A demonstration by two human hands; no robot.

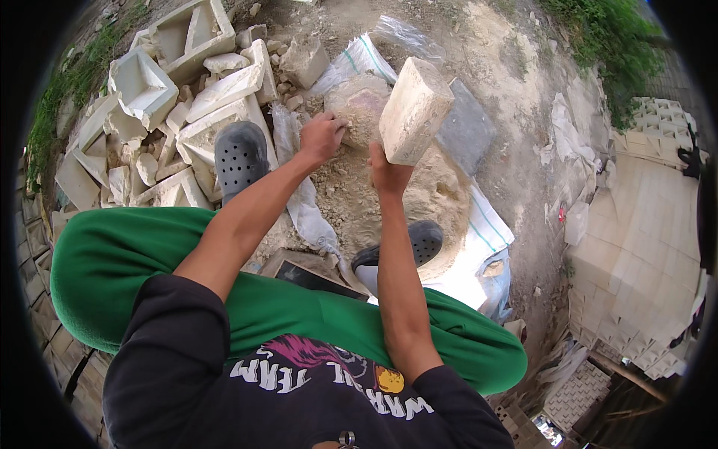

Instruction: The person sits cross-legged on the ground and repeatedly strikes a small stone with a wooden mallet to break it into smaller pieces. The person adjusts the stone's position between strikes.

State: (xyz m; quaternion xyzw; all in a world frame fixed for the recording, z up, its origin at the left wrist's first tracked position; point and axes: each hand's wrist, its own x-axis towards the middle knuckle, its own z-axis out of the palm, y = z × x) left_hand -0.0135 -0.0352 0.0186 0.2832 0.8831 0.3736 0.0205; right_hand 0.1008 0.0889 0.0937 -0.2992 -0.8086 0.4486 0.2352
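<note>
My right hand grips the near end of a thick, pale rectangular block, its top tilted up and away from me. My left hand is beside it on the left, fingers curled over the crumbly edge of a pale, dusty lump. What lies under those fingertips is hidden. Below both hands spreads a heap of beige powder and crumbs on a white woven sack. A flat grey slab lies just right of the block.
Broken pale moulded pieces pile up at the left, with a hollow box-shaped one among them. My dark clogs flank the heap. A dark-topped box sits between my legs. Stacked pale blocks stand at the right.
</note>
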